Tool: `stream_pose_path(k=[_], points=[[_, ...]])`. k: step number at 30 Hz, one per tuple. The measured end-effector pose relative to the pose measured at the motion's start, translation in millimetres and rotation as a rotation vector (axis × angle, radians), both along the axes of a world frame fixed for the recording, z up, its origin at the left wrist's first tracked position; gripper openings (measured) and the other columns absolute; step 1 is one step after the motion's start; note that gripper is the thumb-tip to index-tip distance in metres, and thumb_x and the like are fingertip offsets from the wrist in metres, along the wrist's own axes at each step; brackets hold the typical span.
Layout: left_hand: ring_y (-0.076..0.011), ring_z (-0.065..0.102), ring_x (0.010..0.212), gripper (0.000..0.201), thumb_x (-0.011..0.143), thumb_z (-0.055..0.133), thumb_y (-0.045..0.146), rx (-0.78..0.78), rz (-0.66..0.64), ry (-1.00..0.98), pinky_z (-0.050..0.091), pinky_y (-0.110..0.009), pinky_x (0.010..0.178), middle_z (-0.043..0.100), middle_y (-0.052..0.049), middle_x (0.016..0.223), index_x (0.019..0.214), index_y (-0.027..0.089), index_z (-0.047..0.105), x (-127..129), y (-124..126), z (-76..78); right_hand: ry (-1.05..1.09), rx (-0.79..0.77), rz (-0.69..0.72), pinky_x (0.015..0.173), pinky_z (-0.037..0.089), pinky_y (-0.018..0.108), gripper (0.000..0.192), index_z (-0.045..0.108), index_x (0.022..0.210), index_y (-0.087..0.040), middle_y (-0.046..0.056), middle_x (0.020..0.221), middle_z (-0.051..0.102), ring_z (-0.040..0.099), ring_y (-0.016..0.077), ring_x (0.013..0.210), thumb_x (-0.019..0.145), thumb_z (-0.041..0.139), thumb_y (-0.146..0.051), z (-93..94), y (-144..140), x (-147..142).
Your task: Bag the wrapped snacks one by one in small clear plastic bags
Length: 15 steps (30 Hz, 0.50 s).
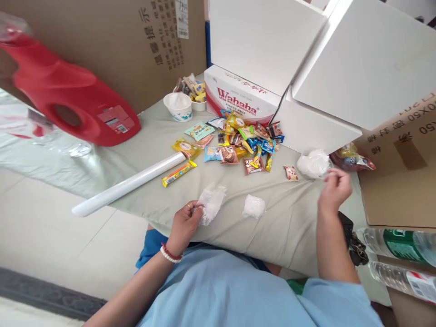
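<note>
My left hand [189, 218] pinches a crumpled piece of thin clear plastic film [211, 202] above the cloth-covered table. To the right of it a second folded piece of clear plastic [254, 206] lies flat on the cloth. My right hand [335, 188] is at the near right edge of a bunched white plastic bag [314, 163]. Its fingers are curled together and slightly blurred; whether they grip the bag's edge or a small scrap cannot be made out. A small square snack packet [291, 173] lies left of the bag.
A pile of wrapped snacks [238, 136] sits before the Wahaha box [238, 97]. A film roll [129, 184], a paper cup [178, 107] and a red jug [75, 95] stand or lie leftward. Cardboard boxes [402, 177] and plastic bottles [402, 245] border the right side.
</note>
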<state>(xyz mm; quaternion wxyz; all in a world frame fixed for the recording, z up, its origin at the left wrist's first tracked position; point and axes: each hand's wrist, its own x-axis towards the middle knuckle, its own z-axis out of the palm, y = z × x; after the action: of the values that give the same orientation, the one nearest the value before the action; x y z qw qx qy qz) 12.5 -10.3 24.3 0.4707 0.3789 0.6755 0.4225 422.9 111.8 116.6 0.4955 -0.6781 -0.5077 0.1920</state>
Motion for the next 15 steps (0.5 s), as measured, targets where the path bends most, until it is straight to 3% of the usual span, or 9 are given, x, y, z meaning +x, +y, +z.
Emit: stream_pose_path(k=[1, 3, 4, 5, 7, 11, 15], points=[[-0.0118, 0.045, 0.054, 0.035, 0.079, 0.064, 0.052, -0.004, 0.019, -0.057, 0.034, -0.024, 0.053, 0.056, 0.005, 0.063, 0.092, 0.020, 0.065, 3.3, 0.6, 0.9, -0.055, 0.090, 0.035, 0.096, 0.047, 0.050, 0.027, 0.071, 0.113, -0.033, 0.009, 0.107, 0.070, 0.062, 0.0326, 0.107, 0.102, 0.049, -0.043, -12.5, -24.0, -30.1], [-0.0115, 0.044, 0.054, 0.035, 0.078, 0.067, 0.052, -0.006, 0.005, -0.134, 0.034, -0.023, 0.053, 0.055, 0.005, 0.063, 0.092, 0.020, 0.064, 9.0, 1.6, 3.9, -0.095, 0.071, 0.451, 0.094, 0.051, 0.048, 0.017, 0.075, 0.103, -0.033, 0.006, 0.108, 0.072, 0.065, 0.0295, 0.102, 0.097, 0.060, -0.037, -39.5, -68.4, -91.2], [-0.0113, 0.044, 0.054, 0.035, 0.078, 0.068, 0.053, -0.009, -0.028, -0.162, 0.033, -0.023, 0.053, 0.054, 0.005, 0.062, 0.090, 0.020, 0.064, 11.4, 1.9, 6.1, -0.093, 0.017, 0.617, 0.093, 0.053, 0.046, 0.020, 0.075, 0.110, -0.034, 0.007, 0.120, 0.070, 0.066, 0.0273, 0.100, 0.096, 0.061, -0.034, -51.9, -85.2, -118.9], [-0.0113, 0.044, 0.054, 0.035, 0.078, 0.069, 0.054, -0.015, -0.075, -0.189, 0.033, -0.023, 0.053, 0.054, 0.005, 0.062, 0.088, 0.020, 0.065, 13.3, 2.1, 8.8, -0.091, -0.011, 0.708, 0.088, 0.055, 0.044, 0.028, 0.073, 0.120, -0.035, 0.008, 0.135, 0.065, 0.066, 0.0247, 0.095, 0.094, 0.063, -0.033, -62.3, -96.9, -142.8], [-0.0116, 0.045, 0.055, 0.038, 0.077, 0.071, 0.057, -0.027, -0.173, -0.245, 0.034, -0.024, 0.054, 0.055, 0.004, 0.062, 0.084, 0.020, 0.065, 15.8, 2.4, 14.4, -0.129, -0.044, 0.804, 0.085, 0.056, 0.043, 0.032, 0.072, 0.124, -0.036, 0.008, 0.144, 0.059, 0.065, 0.0220, 0.090, 0.094, 0.062, -0.031, -74.9, -105.4, -174.6], [-0.0125, 0.047, 0.055, 0.049, 0.075, 0.071, 0.067, -0.037, -0.192, -0.332, 0.034, -0.025, 0.055, 0.058, 0.003, 0.063, 0.087, 0.020, 0.066, 13.9, 1.7, 23.1, -0.144, -0.033, 0.828, 0.088, 0.051, 0.041, 0.019, 0.080, 0.100, -0.033, 0.008, 0.113, 0.070, 0.063, 0.0236, 0.095, 0.095, 0.061, -0.032, -67.9, -93.6, -180.8], [-0.0120, 0.043, 0.055, 0.056, 0.079, 0.066, 0.074, 0.009, -0.174, -0.316, 0.031, -0.026, 0.054, 0.053, 0.004, 0.060, 0.092, 0.019, 0.070, 6.7, -0.2, 23.8, 0.078, -0.206, 0.775, 0.069, 0.045, 0.032, 0.016, 0.078, 0.088, -0.027, 0.004, 0.083, 0.063, 0.055, 0.0189, 0.073, 0.089, 0.073, -0.043, -49.0, -93.4, -167.7]])
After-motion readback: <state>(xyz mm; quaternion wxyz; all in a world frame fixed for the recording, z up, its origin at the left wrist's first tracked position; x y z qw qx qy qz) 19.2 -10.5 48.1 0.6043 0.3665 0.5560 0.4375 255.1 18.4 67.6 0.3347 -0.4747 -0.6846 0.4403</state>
